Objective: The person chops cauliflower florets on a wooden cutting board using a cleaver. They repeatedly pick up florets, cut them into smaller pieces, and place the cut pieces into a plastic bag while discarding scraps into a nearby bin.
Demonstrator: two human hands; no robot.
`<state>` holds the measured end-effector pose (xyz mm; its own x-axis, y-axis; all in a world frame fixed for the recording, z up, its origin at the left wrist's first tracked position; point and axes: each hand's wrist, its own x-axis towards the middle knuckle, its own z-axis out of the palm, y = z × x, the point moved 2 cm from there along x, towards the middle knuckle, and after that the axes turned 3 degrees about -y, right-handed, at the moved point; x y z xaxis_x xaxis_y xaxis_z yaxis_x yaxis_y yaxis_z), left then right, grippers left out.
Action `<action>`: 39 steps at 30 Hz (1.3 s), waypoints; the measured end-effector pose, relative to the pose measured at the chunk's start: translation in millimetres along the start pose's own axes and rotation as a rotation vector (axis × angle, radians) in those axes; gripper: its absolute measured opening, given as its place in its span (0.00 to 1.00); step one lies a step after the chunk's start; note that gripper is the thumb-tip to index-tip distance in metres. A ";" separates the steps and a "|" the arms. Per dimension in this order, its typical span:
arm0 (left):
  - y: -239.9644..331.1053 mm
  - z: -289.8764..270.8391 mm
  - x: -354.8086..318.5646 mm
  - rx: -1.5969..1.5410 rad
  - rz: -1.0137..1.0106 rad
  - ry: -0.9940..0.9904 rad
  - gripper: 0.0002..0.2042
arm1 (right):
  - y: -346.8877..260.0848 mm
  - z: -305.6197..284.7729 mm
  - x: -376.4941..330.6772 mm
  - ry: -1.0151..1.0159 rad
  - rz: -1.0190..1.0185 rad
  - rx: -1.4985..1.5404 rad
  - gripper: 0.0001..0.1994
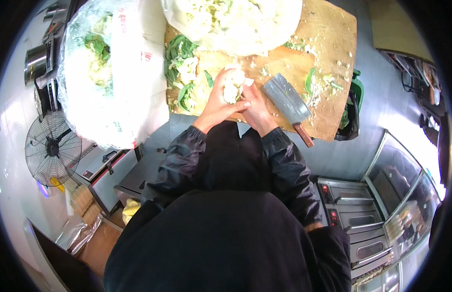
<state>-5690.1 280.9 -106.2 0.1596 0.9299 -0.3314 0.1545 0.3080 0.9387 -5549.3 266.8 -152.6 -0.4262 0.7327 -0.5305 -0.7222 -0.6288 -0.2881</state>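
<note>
Both of my hands close around a pale piece of cauliflower (232, 88) above the near edge of the wooden cutting board (265, 65). My left hand (217, 101) wraps it from the left. From the other side, my right hand (257, 108) presses fingers against it, and the hands meet at its lower end. Just right of them a cleaver (286, 97) lies on the board, its brown handle reaching past the near edge. Green cauliflower leaves (178, 56) and trimmings are heaped on the board's left. Beyond my hands sits a clear bag (265, 41) of cut florets.
A large clear bag (92, 114) holding leafy cauliflower stands left of the board. A green bin (356, 92) with a black liner sits by its right edge. Farther out are a black fan (52, 146) and steel ovens (354, 200). White crumbs and leaf scraps (309, 82) litter the board.
</note>
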 end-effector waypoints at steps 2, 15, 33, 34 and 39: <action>-22.0 13.3 6.0 -0.319 -0.162 0.029 0.33 | -27.2 -30.2 -35.8 0.249 -0.228 -0.956 0.27; -80.5 79.7 49.2 0.455 0.478 0.084 0.41 | -49.9 -112.6 -165.7 0.613 0.012 -1.162 0.19; -97.0 97.3 54.0 0.254 0.474 0.310 0.26 | -17.0 -57.0 -63.5 0.500 -0.095 -1.248 0.16; -96.5 97.8 53.4 0.221 0.478 0.321 0.26 | -12.8 -56.8 -59.6 0.494 -0.058 -1.251 0.16; -89.7 68.9 42.1 -0.084 0.264 0.376 0.25 | -33.8 -66.4 -65.0 0.597 -0.070 -1.388 0.20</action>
<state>-5630.1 278.6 -210.9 -0.1839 0.9822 -0.0379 0.0741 0.0523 0.9959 -5460.9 223.2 -161.4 0.1100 0.7751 -0.6222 0.4865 -0.5879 -0.6463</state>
